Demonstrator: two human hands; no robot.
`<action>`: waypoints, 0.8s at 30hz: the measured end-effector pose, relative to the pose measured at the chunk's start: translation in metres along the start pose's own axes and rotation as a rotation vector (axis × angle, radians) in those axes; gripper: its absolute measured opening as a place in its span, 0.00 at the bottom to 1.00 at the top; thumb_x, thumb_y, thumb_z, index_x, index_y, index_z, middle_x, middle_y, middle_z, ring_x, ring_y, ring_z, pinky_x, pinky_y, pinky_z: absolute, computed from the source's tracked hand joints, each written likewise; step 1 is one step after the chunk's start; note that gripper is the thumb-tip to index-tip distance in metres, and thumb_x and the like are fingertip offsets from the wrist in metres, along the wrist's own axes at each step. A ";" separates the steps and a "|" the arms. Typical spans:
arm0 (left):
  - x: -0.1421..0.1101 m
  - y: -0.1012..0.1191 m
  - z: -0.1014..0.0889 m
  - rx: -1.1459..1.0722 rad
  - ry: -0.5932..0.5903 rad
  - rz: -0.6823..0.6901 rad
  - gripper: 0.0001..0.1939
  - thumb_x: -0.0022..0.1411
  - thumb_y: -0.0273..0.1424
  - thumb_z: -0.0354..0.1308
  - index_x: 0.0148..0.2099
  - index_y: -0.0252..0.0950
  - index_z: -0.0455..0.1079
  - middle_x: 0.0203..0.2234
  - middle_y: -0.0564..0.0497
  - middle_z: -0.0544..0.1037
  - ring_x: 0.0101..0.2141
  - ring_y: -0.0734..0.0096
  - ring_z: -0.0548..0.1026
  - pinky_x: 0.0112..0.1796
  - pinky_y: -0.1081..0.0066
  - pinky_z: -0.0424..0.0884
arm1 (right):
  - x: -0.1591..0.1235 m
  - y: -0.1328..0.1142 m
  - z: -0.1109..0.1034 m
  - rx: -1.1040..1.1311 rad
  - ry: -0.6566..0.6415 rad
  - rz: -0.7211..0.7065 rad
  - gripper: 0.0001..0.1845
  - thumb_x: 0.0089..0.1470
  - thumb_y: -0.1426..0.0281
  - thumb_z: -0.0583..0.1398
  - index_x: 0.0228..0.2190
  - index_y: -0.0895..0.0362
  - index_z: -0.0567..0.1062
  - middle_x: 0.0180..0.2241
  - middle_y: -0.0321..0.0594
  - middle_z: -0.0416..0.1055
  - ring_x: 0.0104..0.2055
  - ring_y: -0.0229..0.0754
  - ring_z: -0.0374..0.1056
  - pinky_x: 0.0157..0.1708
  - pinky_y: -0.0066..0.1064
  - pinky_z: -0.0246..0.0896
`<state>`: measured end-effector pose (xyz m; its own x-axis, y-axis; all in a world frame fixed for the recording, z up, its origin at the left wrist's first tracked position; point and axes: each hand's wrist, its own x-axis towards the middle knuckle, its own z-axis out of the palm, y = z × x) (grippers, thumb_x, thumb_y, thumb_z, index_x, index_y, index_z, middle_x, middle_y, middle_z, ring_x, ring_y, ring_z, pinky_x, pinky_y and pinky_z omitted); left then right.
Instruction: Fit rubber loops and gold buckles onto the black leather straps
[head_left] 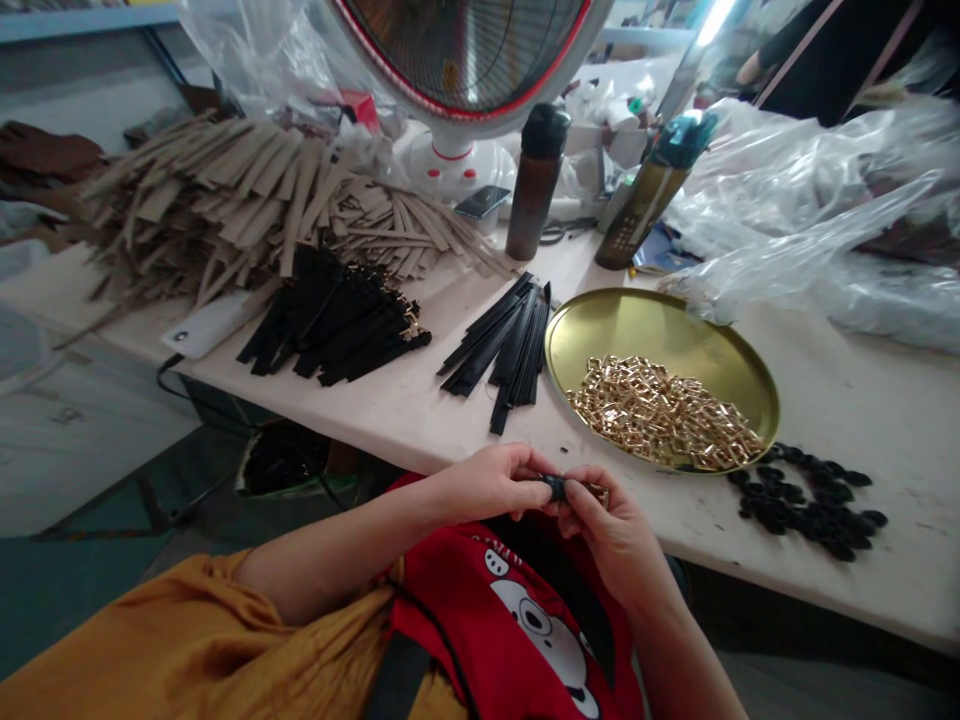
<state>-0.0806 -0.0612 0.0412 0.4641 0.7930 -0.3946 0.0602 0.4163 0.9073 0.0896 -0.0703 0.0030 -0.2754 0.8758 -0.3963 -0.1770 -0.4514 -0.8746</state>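
Just past the table's front edge, my two hands meet over a small black strap piece (555, 487). My left hand (510, 482) pinches its left end between thumb and fingers. My right hand (604, 515) grips the other end, where a gold-coloured buckle (600, 494) shows between the fingers. Most of the strap is hidden by the fingers. Beyond the hands lies a round brass-coloured tray (667, 320) with a heap of small gold buckles (660, 410). Left of it is a fanned bundle of flat black strips (514, 340).
Black straps with gold buckles (330, 320) lie further left, before a pile of beige strips (225, 200). Small black pieces (810, 495) are scattered at right. A fan (457, 160), a dark bottle (536, 180), an olive bottle (641, 200) and plastic bags (832, 220) stand behind.
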 end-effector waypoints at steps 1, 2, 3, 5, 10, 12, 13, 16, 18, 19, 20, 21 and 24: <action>0.000 0.000 0.000 0.042 0.004 0.006 0.15 0.52 0.28 0.53 0.43 0.29 0.63 0.29 0.49 0.73 0.24 0.80 0.67 0.23 0.79 0.62 | 0.000 -0.001 -0.001 -0.064 0.016 -0.019 0.14 0.44 0.61 0.63 0.30 0.55 0.67 0.18 0.31 0.67 0.18 0.32 0.60 0.19 0.23 0.55; 0.001 -0.001 -0.001 0.091 0.008 0.009 0.15 0.53 0.29 0.52 0.44 0.29 0.63 0.30 0.49 0.73 0.23 0.80 0.67 0.23 0.79 0.63 | 0.001 -0.002 -0.002 -0.149 0.031 -0.052 0.13 0.44 0.61 0.63 0.29 0.55 0.67 0.18 0.31 0.67 0.19 0.33 0.60 0.20 0.24 0.55; 0.001 -0.002 -0.002 0.141 0.011 0.008 0.15 0.54 0.30 0.51 0.45 0.30 0.63 0.30 0.49 0.73 0.23 0.80 0.67 0.23 0.78 0.63 | 0.001 -0.003 -0.003 -0.250 0.040 -0.099 0.12 0.44 0.61 0.62 0.28 0.55 0.68 0.18 0.32 0.67 0.20 0.34 0.61 0.21 0.25 0.56; 0.002 -0.004 -0.002 0.244 0.015 -0.003 0.15 0.55 0.30 0.50 0.45 0.31 0.63 0.30 0.49 0.74 0.22 0.80 0.67 0.23 0.78 0.63 | 0.001 -0.006 -0.006 -0.477 0.024 -0.213 0.09 0.47 0.63 0.60 0.27 0.55 0.70 0.21 0.34 0.68 0.23 0.37 0.63 0.24 0.27 0.57; 0.003 -0.002 0.000 0.437 0.003 -0.025 0.14 0.56 0.30 0.48 0.44 0.33 0.66 0.27 0.52 0.74 0.22 0.78 0.69 0.24 0.78 0.64 | -0.002 -0.012 -0.015 -0.806 -0.096 -0.357 0.04 0.50 0.68 0.57 0.26 0.53 0.72 0.25 0.36 0.70 0.28 0.40 0.64 0.28 0.30 0.56; 0.003 0.000 0.001 0.449 -0.028 -0.030 0.14 0.56 0.29 0.48 0.44 0.32 0.66 0.27 0.52 0.73 0.22 0.78 0.69 0.24 0.78 0.64 | -0.003 -0.012 -0.017 -0.811 -0.117 -0.319 0.04 0.50 0.68 0.57 0.27 0.53 0.72 0.24 0.35 0.70 0.27 0.39 0.64 0.27 0.29 0.56; 0.003 0.002 0.001 0.444 -0.040 -0.026 0.14 0.56 0.28 0.48 0.44 0.32 0.66 0.27 0.52 0.73 0.22 0.78 0.69 0.24 0.78 0.64 | -0.004 -0.011 -0.018 -0.782 -0.111 -0.283 0.04 0.50 0.68 0.57 0.26 0.53 0.72 0.24 0.35 0.69 0.26 0.38 0.64 0.26 0.28 0.56; 0.003 0.007 0.000 0.400 -0.065 -0.010 0.15 0.55 0.25 0.47 0.45 0.32 0.67 0.30 0.51 0.74 0.25 0.78 0.69 0.25 0.79 0.64 | -0.003 -0.005 -0.019 -0.568 -0.055 -0.155 0.07 0.49 0.63 0.58 0.28 0.54 0.70 0.21 0.34 0.67 0.22 0.36 0.62 0.22 0.27 0.57; 0.004 0.007 0.000 0.345 -0.071 -0.027 0.16 0.54 0.24 0.47 0.45 0.32 0.67 0.31 0.50 0.75 0.25 0.79 0.68 0.25 0.80 0.63 | -0.003 -0.001 -0.019 -0.438 -0.020 -0.106 0.10 0.47 0.61 0.59 0.30 0.54 0.70 0.21 0.33 0.67 0.21 0.36 0.62 0.21 0.26 0.58; 0.004 0.007 0.000 0.312 -0.069 -0.044 0.17 0.54 0.24 0.46 0.46 0.32 0.66 0.31 0.50 0.75 0.24 0.80 0.67 0.24 0.80 0.63 | -0.003 0.000 -0.019 -0.412 -0.012 -0.102 0.10 0.47 0.61 0.59 0.30 0.54 0.70 0.22 0.34 0.68 0.22 0.36 0.62 0.21 0.26 0.58; 0.005 0.005 0.001 0.279 -0.063 -0.062 0.17 0.54 0.25 0.46 0.46 0.31 0.66 0.31 0.50 0.75 0.23 0.81 0.66 0.23 0.80 0.62 | -0.003 0.000 -0.019 -0.416 -0.014 -0.111 0.10 0.47 0.61 0.60 0.31 0.54 0.71 0.22 0.34 0.68 0.22 0.36 0.62 0.21 0.26 0.59; 0.005 0.003 0.002 0.252 -0.054 -0.077 0.17 0.55 0.25 0.46 0.46 0.31 0.66 0.31 0.50 0.75 0.22 0.81 0.65 0.23 0.80 0.62 | -0.003 0.000 -0.019 -0.444 -0.025 -0.131 0.09 0.47 0.62 0.60 0.30 0.54 0.71 0.23 0.35 0.69 0.23 0.36 0.63 0.22 0.27 0.59; 0.005 -0.004 0.004 0.213 -0.028 -0.107 0.16 0.55 0.26 0.47 0.46 0.30 0.65 0.31 0.49 0.75 0.21 0.82 0.64 0.22 0.81 0.61 | -0.004 -0.003 -0.021 -0.603 -0.093 -0.224 0.06 0.49 0.65 0.58 0.30 0.53 0.73 0.27 0.36 0.71 0.26 0.39 0.65 0.26 0.28 0.60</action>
<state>-0.0751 -0.0608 0.0367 0.4689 0.7356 -0.4888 0.2943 0.3917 0.8718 0.1114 -0.0689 0.0016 -0.3792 0.9068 -0.1842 0.3143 -0.0610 -0.9474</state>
